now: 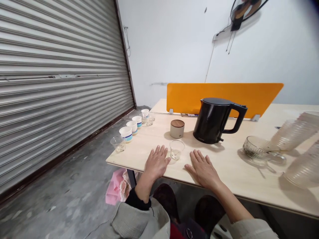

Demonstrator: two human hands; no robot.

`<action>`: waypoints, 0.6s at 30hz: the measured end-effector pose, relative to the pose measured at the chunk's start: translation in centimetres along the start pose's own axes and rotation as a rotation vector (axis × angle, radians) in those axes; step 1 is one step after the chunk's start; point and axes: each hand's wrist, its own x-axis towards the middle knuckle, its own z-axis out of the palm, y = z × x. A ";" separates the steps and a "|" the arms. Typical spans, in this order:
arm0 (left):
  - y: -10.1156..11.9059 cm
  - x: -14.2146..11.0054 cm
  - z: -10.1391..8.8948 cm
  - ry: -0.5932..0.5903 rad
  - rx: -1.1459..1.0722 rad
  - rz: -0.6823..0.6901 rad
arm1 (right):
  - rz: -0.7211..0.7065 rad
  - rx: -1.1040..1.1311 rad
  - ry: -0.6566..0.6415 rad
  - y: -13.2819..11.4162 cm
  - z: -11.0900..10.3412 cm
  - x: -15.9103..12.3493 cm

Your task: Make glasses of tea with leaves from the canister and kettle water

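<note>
Looking now at a pale tabletop (229, 169), with an orange divider (184, 96) upper right of centre, a grey shutter (62, 66) at left and concrete floor (62, 189) lower left. Counting along: one black kettle (211, 122), one lidded canister (177, 131), four paper cups (126, 133) left of centre, one glass mug (254, 147) and two cup stacks (294, 136) at right. And down at lower centre, resting left hand (156, 162) and right hand (203, 168) palm-down, with fingers extended, slightly spread, gripping nothing. Right there between them, seeing one clear cup (175, 153), close beside the left thumb, farther from the right fingers.
</note>
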 end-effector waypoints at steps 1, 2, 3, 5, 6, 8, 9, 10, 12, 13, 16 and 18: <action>0.0 0.0 0.0 -0.001 0.005 0.003 | 0.002 -0.007 -0.006 0.0 -0.1 0.0; 0.0 0.0 -0.1 -0.001 0.009 0.005 | 0.004 -0.012 -0.011 -0.1 -0.1 0.0; 0.0 0.0 -0.1 -0.001 0.013 0.006 | 0.005 -0.014 -0.013 -0.1 -0.1 0.0; 0.1 -0.1 -0.1 0.002 0.020 0.011 | 0.007 -0.012 -0.007 -0.1 -0.1 0.0; 0.1 -0.1 -0.2 0.003 0.023 0.013 | 0.006 -0.010 -0.002 -0.1 -0.1 0.0; 0.1 -0.1 -0.2 0.005 0.026 0.014 | 0.000 -0.008 0.009 0.0 0.0 0.0; 0.1 -0.1 -0.2 0.005 0.024 0.013 | -0.002 -0.010 0.011 0.0 0.1 0.0; 0.1 -0.1 -0.2 0.002 0.022 0.012 | -0.002 -0.013 0.012 0.1 0.1 0.0; 0.1 -0.1 -0.2 -0.005 0.016 0.008 | 0.000 -0.015 0.014 0.1 0.2 0.0; 0.1 -0.1 -0.2 -0.008 0.014 0.007 | 0.002 -0.014 0.016 0.1 0.3 0.0; 0.0 -0.1 -0.1 -0.004 0.010 0.006 | 0.001 -0.006 0.022 0.2 0.4 0.0; 0.0 -0.1 0.0 0.006 0.008 0.010 | -0.002 -0.005 0.022 0.2 0.4 0.0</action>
